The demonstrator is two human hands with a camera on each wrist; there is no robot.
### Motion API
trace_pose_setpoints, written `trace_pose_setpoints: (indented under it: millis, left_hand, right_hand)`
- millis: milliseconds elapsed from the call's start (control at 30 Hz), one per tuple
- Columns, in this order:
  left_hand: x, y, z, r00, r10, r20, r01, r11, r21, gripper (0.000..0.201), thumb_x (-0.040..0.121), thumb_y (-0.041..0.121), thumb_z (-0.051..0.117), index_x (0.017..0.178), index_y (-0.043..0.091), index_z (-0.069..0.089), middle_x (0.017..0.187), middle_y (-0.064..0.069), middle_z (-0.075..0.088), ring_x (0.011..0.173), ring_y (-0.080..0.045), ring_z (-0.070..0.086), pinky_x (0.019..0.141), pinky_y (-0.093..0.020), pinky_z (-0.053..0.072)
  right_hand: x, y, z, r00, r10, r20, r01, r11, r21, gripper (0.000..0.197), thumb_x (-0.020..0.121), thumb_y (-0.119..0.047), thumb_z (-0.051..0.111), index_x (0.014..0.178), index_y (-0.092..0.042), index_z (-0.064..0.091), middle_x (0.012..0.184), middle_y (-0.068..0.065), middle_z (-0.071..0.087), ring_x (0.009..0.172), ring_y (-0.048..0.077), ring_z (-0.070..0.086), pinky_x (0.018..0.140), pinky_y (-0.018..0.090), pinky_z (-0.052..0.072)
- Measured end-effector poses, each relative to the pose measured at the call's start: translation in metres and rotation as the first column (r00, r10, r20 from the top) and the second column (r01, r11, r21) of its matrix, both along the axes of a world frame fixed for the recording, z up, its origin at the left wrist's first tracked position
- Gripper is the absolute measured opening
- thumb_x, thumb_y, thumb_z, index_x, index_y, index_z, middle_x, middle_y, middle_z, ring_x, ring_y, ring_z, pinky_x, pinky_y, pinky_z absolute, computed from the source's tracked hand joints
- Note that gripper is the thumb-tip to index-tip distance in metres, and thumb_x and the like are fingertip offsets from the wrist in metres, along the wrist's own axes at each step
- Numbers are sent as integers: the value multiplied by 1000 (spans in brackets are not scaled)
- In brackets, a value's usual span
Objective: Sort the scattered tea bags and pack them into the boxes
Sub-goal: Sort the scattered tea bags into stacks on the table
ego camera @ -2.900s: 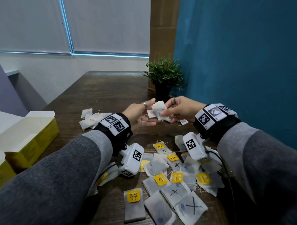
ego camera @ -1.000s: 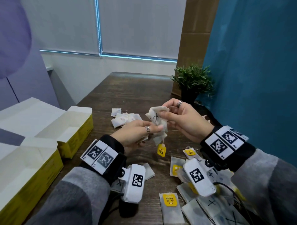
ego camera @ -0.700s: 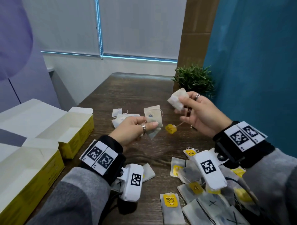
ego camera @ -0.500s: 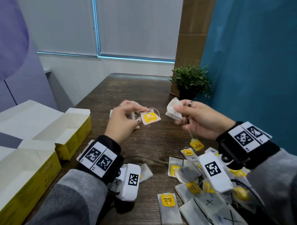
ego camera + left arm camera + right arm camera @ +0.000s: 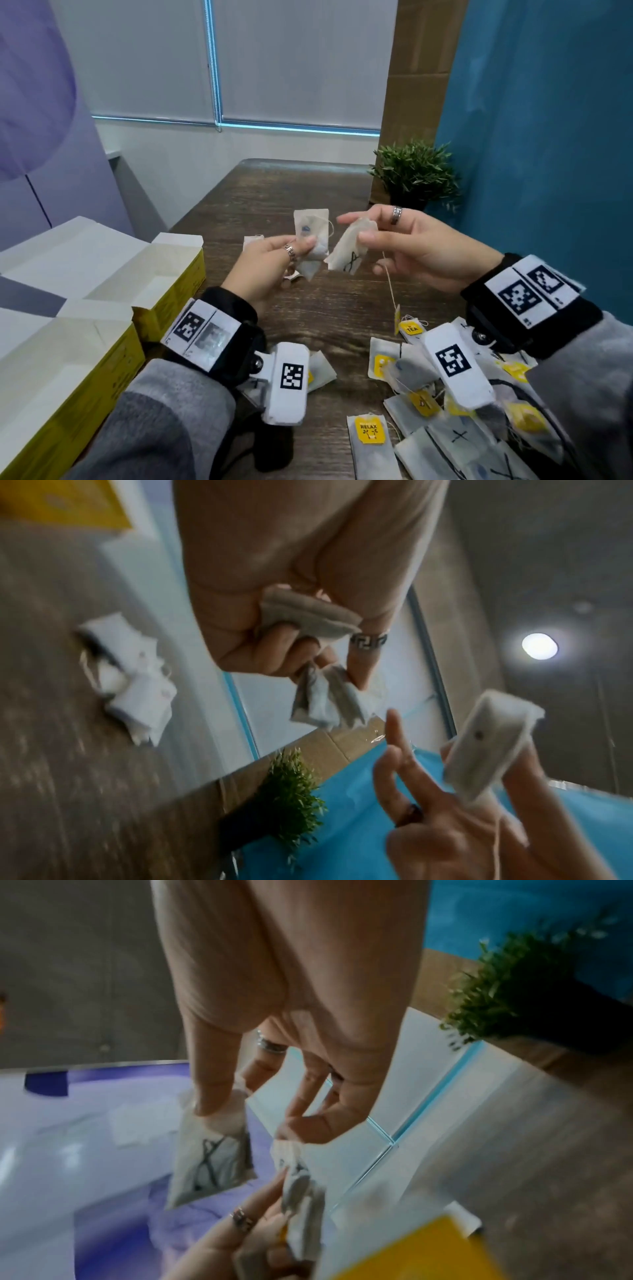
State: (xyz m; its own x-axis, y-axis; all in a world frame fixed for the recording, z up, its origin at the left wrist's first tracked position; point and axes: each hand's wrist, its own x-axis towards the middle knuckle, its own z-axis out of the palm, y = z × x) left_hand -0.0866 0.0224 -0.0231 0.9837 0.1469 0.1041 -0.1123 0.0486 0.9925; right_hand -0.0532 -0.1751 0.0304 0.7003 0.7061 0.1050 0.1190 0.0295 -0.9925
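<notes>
Nearest the camera, at five o'clock on the wooden table (image 5: pixel 342 308), the unsorted tea bags (image 5: pixel 445 435) are lying in an overlapping heap, some showing yellow tags, some black X marks. At nine o'clock two open yellow boxes (image 5: pixel 113 363) are waiting with flaps up, probably kept within the left arm's reach for packing.

Above the table's middle, the left hand (image 5: pixel 270 270) is pinching a small bunch of bags, the top one a blue-marked tea bag (image 5: pixel 311 226), between thumb and curled fingers. Just beside it, not touching, the right hand (image 5: pixel 421 253) is pinching an X-marked tea bag (image 5: pixel 349 253) between thumb and forefinger, its other fingers loosely spread; the string is dangling toward the heap. The two seem held apart to compare marks.

Beyond, at twelve o'clock, sorted white bags (image 5: pixel 253 240) are lying grouped; at one o'clock, a potted plant (image 5: pixel 414 174).
</notes>
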Motion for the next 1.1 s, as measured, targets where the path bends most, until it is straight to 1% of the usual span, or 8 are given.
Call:
trace_pose_setpoints:
  millis: [100, 233, 400, 467, 600, 833, 933, 1100]
  left_hand:
    - [-1, -6, -1, 992, -115, -54, 114, 993, -23, 18, 85, 25, 62, 81, 11, 71, 53, 4, 55, 45, -6, 37, 37, -14, 23]
    - [-3, -12, 2, 980, -177, -91, 162, 975, -152, 26, 96, 28, 46, 91, 8, 61, 55, 0, 43, 42, -6, 35, 37, -17, 23]
    - [-7, -9, 7, 971, -241, -14, 230, 941, -249, 43, 89, -4, 29, 110, 16, 61, 91, -6, 62, 67, -12, 51, 50, -20, 37]
    - [-6, -4, 5, 980, -191, 50, 196, 973, -122, 59, 85, -18, 31, 123, 22, 53, 113, -7, 56, 81, -15, 51, 59, -20, 44]
    - [-6, -1, 3, 977, -79, 197, 37, 978, 207, 78, 78, -16, 61, 138, 29, 40, 134, 9, 44, 86, 6, 59, 75, -15, 51]
    - [-11, -3, 6, 953, -63, 295, 7, 982, 187, 84, 72, -13, 69, 137, 32, 40, 132, 13, 43, 97, -4, 65, 79, -17, 53]
    - [-11, 0, 6, 962, -56, 266, 16, 989, 148, 83, 73, -12, 69, 139, 29, 38, 134, 12, 41, 100, -10, 65, 77, -18, 54]
    - [-7, 4, 3, 982, 16, 188, -37, 993, 111, 71, 78, -12, 64, 137, 21, 42, 120, 10, 55, 85, -4, 69, 72, -17, 56]
  right_hand:
    - [2, 9, -2, 970, -3, 244, 50, 982, -184, 10, 72, -20, 69, 78, -16, 62, 100, -9, 66, 69, 6, 58, 57, 21, 45]
    - [10, 21, -13, 914, -139, 381, 229, 952, -204, 8, 80, -17, 71, 77, -18, 63, 75, 5, 65, 55, 5, 53, 50, 19, 43]
    - [22, 13, -14, 908, -383, 171, 377, 924, 67, 9, 82, -3, 66, 78, -9, 61, 62, -3, 66, 48, 5, 56, 46, 15, 47]
    - [24, 2, -12, 908, -400, 122, 391, 916, 92, 10, 83, -2, 64, 77, -10, 59, 59, -5, 66, 49, 4, 59, 47, 15, 50]
    - [28, -17, -9, 900, -430, 74, 422, 901, 104, 9, 83, -1, 62, 78, -8, 60, 61, -3, 68, 55, 5, 65, 51, 15, 52]
    - [22, -27, -13, 902, -424, 78, 411, 901, 143, 9, 70, -7, 71, 75, -8, 63, 68, 5, 70, 60, 11, 66, 54, 15, 52]
    - [19, -23, -13, 911, -409, 56, 395, 902, 174, 12, 55, -19, 77, 64, -15, 70, 80, 19, 58, 65, 21, 48, 53, 16, 51]
    - [18, -20, -12, 920, -376, 111, 359, 922, 147, 11, 65, -12, 73, 73, -10, 65, 71, 6, 69, 61, 12, 64, 52, 15, 51]
